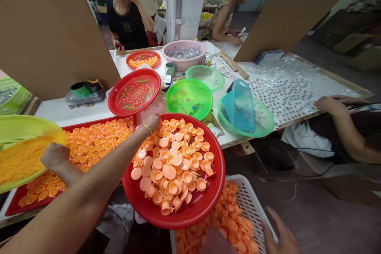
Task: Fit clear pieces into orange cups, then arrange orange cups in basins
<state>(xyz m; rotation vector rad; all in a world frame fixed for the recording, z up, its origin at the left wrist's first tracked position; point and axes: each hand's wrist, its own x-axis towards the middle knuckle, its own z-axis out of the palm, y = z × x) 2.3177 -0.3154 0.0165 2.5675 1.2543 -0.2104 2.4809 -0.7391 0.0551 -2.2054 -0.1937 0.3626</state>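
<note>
My left hand, with a bangle at the wrist, is closed on the far rim of a red round tray. Small orange plastic cup-shaped pieces lie heaped in it. Below the tray is a white slotted basket of similar orange pieces. My right hand is blurred at the basket's right rim, fingers apart; I cannot tell whether it touches. A blurred shape over the basket cannot be made out. Beyond my left forearm, another hand, apparently a co-worker's, is at the rim of a yellow basin.
A red rectangular tray of orange pieces lies at left. Behind stand a red plate, a green basin and a blue basket. Cardboard panels flank the table. Co-workers sit opposite; another's arm rests at right.
</note>
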